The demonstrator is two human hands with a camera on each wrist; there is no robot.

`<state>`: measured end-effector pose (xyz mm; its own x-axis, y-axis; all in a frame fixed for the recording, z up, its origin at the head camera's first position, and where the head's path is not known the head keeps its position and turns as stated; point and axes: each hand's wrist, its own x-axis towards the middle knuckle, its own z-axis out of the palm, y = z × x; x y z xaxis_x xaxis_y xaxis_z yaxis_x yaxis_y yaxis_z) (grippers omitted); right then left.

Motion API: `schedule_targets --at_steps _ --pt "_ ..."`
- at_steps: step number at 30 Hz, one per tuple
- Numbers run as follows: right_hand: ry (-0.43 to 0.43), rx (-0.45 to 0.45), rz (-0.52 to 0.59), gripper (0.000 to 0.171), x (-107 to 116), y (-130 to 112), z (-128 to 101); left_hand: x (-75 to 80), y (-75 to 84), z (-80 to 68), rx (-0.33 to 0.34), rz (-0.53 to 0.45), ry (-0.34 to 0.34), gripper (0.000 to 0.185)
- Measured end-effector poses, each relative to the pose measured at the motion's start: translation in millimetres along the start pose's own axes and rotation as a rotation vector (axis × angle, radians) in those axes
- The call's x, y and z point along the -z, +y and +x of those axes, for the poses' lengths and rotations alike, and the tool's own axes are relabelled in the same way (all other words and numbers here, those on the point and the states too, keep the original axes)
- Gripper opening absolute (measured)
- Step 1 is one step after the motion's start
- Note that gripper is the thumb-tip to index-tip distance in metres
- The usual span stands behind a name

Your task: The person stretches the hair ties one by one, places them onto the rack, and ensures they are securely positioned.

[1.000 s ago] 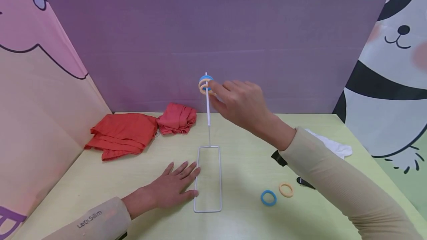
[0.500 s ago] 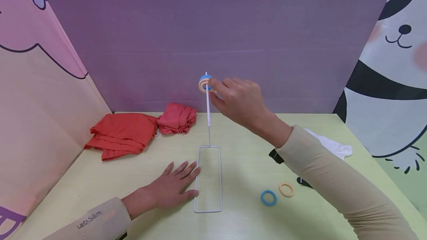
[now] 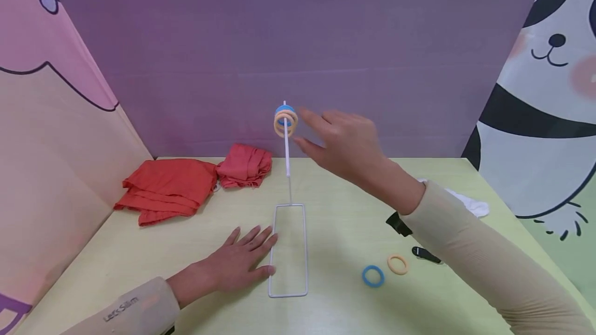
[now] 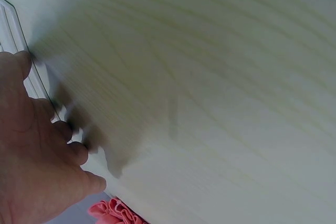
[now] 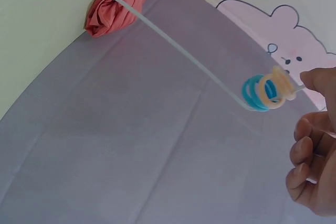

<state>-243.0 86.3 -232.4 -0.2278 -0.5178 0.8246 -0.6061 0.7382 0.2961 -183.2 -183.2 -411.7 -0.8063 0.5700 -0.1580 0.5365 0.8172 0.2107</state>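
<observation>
A white wire stand (image 3: 286, 151) rises from a rectangular base frame (image 3: 305, 252) lying on the table. Several rings, blue ones (image 5: 251, 97) and pale orange ones (image 5: 286, 85), hang on the bent arm at its top. My right hand (image 3: 346, 141) is just right of these rings, thumb and index finger spread apart with nothing between them. In the right wrist view the fingertips show close to the arm's free end, other fingers loosely curled. My left hand (image 3: 239, 262) lies with spread fingers on the table, fingertips and thumb at the left bar of the base.
One blue ring (image 3: 363, 275) and one pale orange ring (image 3: 389, 264) lie on the table at right, near a black object (image 3: 426, 255). Red cloths (image 3: 172, 187) lie at the back left. A white cloth (image 3: 472, 204) is partly behind the right sleeve.
My right hand has let go of a pale orange ring, which now hangs with the others, and has drawn back slightly to the right. The left hand stays in place.
</observation>
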Motion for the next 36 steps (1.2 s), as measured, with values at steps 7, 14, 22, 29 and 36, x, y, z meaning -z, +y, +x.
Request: schedule_targets --at_steps 7,14,22,29,36 --pt "-0.259 -0.066 0.141 0.043 37 -1 -36 -0.7 -0.1 -0.3 0.008 -0.004 -0.002 0.076" --pt "-0.674 -0.123 0.206 0.045 55 -7 -95 -1.0 -1.8 1.5 0.002 0.014 0.003 0.077" --pt "-0.946 -0.209 0.336 0.05 55 -6 -154 -2.6 -2.9 1.8 0.005 0.012 -0.004 0.078" --pt "-1.067 -0.313 0.381 0.059 51 -6 -190 -2.2 -2.3 1.3 0.008 0.022 -0.002 0.077" --pt "-1.1 -0.32 0.329 0.062 45 -10 -209 -1.9 -0.7 0.6 0.012 0.014 -0.005 0.077"
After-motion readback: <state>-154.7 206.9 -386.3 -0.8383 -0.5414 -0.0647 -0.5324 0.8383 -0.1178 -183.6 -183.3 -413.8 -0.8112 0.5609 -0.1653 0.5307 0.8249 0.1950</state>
